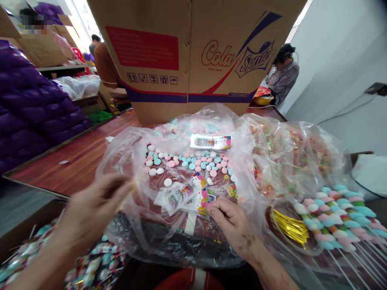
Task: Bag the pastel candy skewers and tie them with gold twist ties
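Observation:
My right hand (234, 225) is closed, with thumb and forefinger pinching the edge of a small printed plastic bag (183, 195). That bag lies on a large clear plastic sheet (142, 237) spread over the table. My left hand (96, 205) is above the sheet's left side. Motion smears its fingers, and a faint yellowish blur at their tips cannot be made out. Behind the bags are scattered pink, white and blue round candies (193, 163). A stack of flat printed bags (211, 141) rests on the plastic. Some small yellow and green rings (232, 192) lie near my right hand.
At right are marshmallow skewers (338, 217), a round container of gold twist ties (290, 225) and clear bags of colourful candies (296, 149). Below left is a box of wrapped skewers (99, 262). A tall carton (193, 52) stands behind; other people are beyond it.

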{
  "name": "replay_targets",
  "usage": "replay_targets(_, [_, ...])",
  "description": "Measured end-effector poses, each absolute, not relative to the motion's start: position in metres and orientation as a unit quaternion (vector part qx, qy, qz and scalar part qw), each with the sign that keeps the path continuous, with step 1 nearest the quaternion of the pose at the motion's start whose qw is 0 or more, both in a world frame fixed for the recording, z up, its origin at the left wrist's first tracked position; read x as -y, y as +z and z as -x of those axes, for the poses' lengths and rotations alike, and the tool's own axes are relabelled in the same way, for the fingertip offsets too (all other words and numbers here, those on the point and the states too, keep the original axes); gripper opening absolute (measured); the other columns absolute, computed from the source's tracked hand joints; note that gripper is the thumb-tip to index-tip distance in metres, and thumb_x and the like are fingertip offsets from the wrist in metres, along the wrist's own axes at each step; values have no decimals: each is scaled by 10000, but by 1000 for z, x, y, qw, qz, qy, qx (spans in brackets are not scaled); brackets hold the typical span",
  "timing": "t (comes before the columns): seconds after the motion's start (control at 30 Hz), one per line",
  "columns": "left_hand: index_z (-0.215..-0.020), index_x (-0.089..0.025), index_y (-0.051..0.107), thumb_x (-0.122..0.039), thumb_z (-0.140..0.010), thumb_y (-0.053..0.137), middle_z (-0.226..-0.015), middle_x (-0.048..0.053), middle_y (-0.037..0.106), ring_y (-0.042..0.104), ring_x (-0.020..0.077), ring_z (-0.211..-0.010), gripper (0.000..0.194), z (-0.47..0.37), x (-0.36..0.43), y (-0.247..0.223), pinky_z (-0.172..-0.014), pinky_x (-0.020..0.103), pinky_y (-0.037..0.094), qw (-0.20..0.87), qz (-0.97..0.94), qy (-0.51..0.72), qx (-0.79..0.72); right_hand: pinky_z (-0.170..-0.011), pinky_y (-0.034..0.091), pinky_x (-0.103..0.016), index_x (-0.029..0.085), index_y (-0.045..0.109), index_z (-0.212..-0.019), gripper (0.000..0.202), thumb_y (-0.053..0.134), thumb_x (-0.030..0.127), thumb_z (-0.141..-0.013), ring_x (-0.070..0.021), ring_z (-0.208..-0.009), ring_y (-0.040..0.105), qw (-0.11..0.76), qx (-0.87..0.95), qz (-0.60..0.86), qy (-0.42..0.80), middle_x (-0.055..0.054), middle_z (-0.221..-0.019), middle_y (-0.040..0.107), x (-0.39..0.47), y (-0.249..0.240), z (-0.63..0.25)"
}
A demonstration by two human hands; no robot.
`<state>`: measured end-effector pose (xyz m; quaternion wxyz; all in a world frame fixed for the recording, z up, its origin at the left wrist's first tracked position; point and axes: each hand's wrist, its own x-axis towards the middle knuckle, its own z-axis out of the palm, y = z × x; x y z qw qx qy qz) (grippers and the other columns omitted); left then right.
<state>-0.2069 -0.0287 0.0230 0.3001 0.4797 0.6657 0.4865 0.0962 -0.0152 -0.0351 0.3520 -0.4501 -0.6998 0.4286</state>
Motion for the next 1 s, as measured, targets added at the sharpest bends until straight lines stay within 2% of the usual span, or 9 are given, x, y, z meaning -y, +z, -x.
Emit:
replay_targets(0.13, [-890,-185,692,-392,-798,658,-879,58,708,621,233,-846,229,140,-33,-12,-809,324,485,131,-734,220,-629,-674,366,-223,193,516,-720,255,446,228,-962,-108,-715,494,332,718,434,430,24,-742,503,23,-38,-97])
replay_targets(0.2, [-887,-175,671,-336,-765,675,-918,85,696,611,270,-924,202,118,-53,-23,-853,369,457,129,-767,151,-610,-669,362,-217,193,526,-729,246,449,208,-962,-102,-709,497,330,720,438,425,26,-743,504,27,-38,-102])
replay_targets(0.27, [-821,-180,657,-258,-746,662,-860,63,686,616,248,-866,109,108,-65,-30,-798,339,453,150,-779,126,-596,-665,362,-212,194,539,-740,234,457,195,-958,-98,-708,501,331,720,441,420,27,-746,510,30,-39,-107])
replay_targets(0.4, [-788,-184,619,-212,-762,606,-741,12,634,576,187,-691,40,110,-71,-36,-636,278,410,183,-781,121,-585,-659,363,-209,193,555,-754,230,455,182,-961,-96,-705,502,340,722,440,411,26,-744,511,34,-42,-112])
replay_targets(0.57, [-771,-176,599,-279,-717,671,-764,23,603,554,208,-749,137,113,-71,-40,-678,298,397,183,-775,148,-587,-680,368,-212,191,561,-768,218,461,166,-961,-95,-726,517,340,732,436,399,24,-769,532,35,-41,-109])
replay_targets(0.73, [-743,-185,619,-231,-772,570,-674,-18,612,559,158,-625,73,115,-74,-46,-591,257,393,215,-757,185,-588,-685,388,-205,190,563,-766,212,475,141,-952,-93,-731,528,339,740,419,403,22,-778,550,36,-40,-106])
replay_targets(0.87, [-788,-184,657,-241,-849,490,-767,27,673,591,189,-714,187,117,-70,-44,-692,304,436,187,-759,227,-580,-678,421,-201,197,591,-777,209,480,128,-941,-96,-718,556,336,751,410,394,19,-781,570,36,-44,-108])
replay_targets(0.93, [-828,-186,664,-261,-892,463,-868,56,687,592,212,-840,224,115,-64,-36,-813,342,439,166,-773,246,-561,-744,454,-225,205,628,-917,172,471,141,-943,-125,-807,592,368,748,435,340,-8,-871,610,33,-46,-109])
replay_targets(1.0, [-840,-189,658,-275,-927,451,-902,60,680,576,211,-901,240,109,-55,-24,-874,349,423,159,-805,263,-508,-882,459,-297,183,578,-1177,254,495,187,-938,-190,-1015,584,417,734,484,230,-78,-1090,625,27,-45,-110])
